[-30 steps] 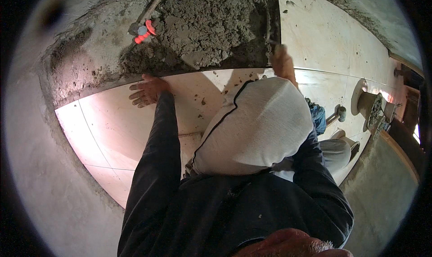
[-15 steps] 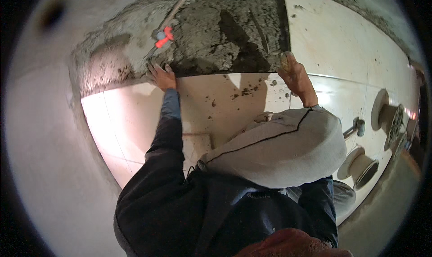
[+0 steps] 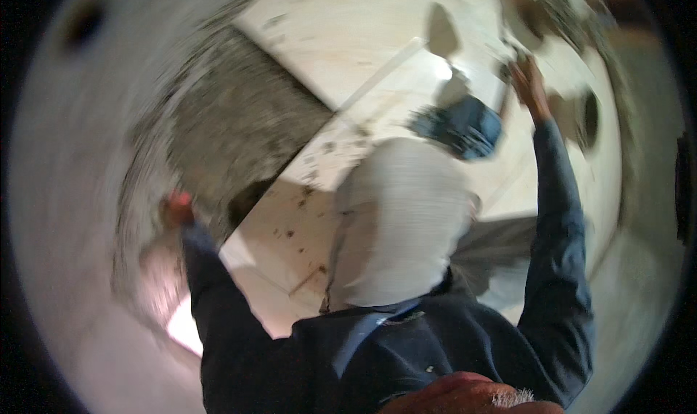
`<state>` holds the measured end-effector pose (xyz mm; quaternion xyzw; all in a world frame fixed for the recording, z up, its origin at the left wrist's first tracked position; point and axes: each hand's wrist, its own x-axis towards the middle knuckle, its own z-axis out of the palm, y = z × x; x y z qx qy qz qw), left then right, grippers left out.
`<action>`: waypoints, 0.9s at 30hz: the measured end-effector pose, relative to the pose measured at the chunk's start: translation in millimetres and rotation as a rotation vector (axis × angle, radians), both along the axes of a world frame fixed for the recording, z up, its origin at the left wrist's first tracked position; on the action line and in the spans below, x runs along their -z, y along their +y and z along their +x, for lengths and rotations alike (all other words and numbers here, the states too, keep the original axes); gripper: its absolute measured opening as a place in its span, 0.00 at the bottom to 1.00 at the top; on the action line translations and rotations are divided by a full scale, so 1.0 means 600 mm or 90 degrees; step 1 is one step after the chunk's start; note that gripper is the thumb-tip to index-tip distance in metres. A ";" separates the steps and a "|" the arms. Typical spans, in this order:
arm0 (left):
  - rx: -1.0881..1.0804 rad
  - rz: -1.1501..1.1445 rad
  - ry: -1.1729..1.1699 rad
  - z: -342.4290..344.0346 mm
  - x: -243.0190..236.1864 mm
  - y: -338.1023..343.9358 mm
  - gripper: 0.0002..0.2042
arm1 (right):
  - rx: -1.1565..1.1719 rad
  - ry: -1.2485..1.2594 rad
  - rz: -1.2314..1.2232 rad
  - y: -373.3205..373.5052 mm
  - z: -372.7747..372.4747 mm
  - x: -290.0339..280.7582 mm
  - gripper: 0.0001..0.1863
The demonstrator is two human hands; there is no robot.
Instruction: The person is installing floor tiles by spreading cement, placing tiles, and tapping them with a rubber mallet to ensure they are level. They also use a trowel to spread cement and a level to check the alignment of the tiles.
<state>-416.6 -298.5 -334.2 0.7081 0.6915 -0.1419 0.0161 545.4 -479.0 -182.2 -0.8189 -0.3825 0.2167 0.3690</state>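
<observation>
My left hand (image 3: 176, 209), smeared by motion, is closed round a small red tool (image 3: 182, 196) over the left part of the mortar bed (image 3: 239, 113). What kind of tool it is, I cannot make out. My right arm stretches far out to the right, and my right hand (image 3: 528, 84) is closed on a hammer (image 3: 517, 54) above the pale tiles. The hand hides part of the hammer. Between my arms, a large pale tile (image 3: 301, 207) dotted with mortar crumbs borders the grey bed.
A trowel (image 3: 442, 35) and a crumpled blue cloth (image 3: 465, 127) lie on the far tiles (image 3: 348, 33). One spool (image 3: 521, 18) stands beyond my right hand, another spool (image 3: 588, 116) just right of my forearm. A rough wall (image 3: 65, 196) rises along the left.
The view has turned toward the right. My left hand has left the tile edge and closed on the red tool. My right hand has gone from the tile corner to the hammer.
</observation>
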 end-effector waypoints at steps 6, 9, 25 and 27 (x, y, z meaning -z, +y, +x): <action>-0.474 0.164 -0.905 -0.086 0.053 -0.008 0.15 | 0.091 0.148 -0.102 -0.208 0.374 -0.271 0.24; -0.009 0.308 -0.092 -0.140 -0.060 -0.053 0.11 | 0.116 0.070 -0.119 -0.265 0.294 -0.299 0.16; -0.157 0.352 -0.712 0.028 -0.374 -0.063 0.20 | -0.048 -0.459 -0.555 -0.345 0.512 0.037 0.06; -0.279 0.382 -0.849 0.117 -0.349 -0.066 0.22 | -0.143 -0.499 -0.440 -0.255 0.620 -0.090 0.08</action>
